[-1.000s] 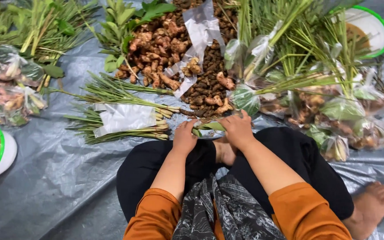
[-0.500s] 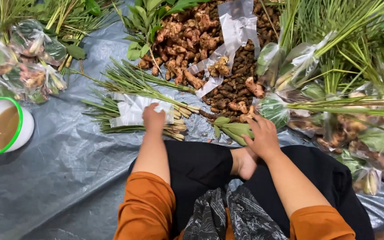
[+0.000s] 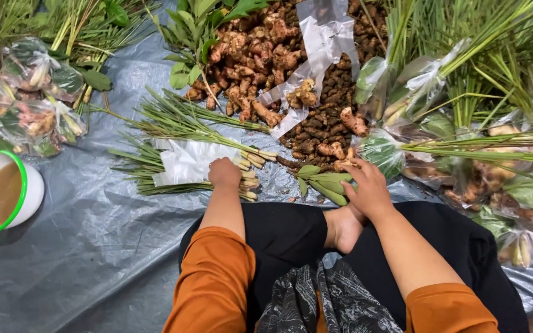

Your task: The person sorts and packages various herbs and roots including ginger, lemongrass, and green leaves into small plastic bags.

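- Left hand (image 3: 224, 172): closed, knuckles up, resting on the clear plastic bags (image 3: 192, 161) that lie across the bundle of long green lemongrass stalks (image 3: 174, 148). Can't tell if it actually grips a bag.
- Lemongrass bundle: flat on the grey plastic ground sheet (image 3: 94, 246), mid-sheet, just ahead of the person's left knee, pale cut ends pointing toward the root piles.
- Right hand (image 3: 368, 188): open, fingers spread, palm down on the small stack of folded green leaves (image 3: 325, 182).
- Leaves: on the sheet just in front of the crossed legs, touching the near edge of the dark brown root pile (image 3: 328, 105).
- Pile of pale orange-brown knobbly rhizomes (image 3: 254, 55): far side of the sheet, beside the dark pile, a crumpled clear plastic sheet (image 3: 319, 49) draped over both.
- White bowl with green rim (image 3: 1, 194), brown liquid inside: left edge of the sheet.
- Filled clear bags of mixed herbs (image 3: 26, 105): far-left corner; more along the right edge.
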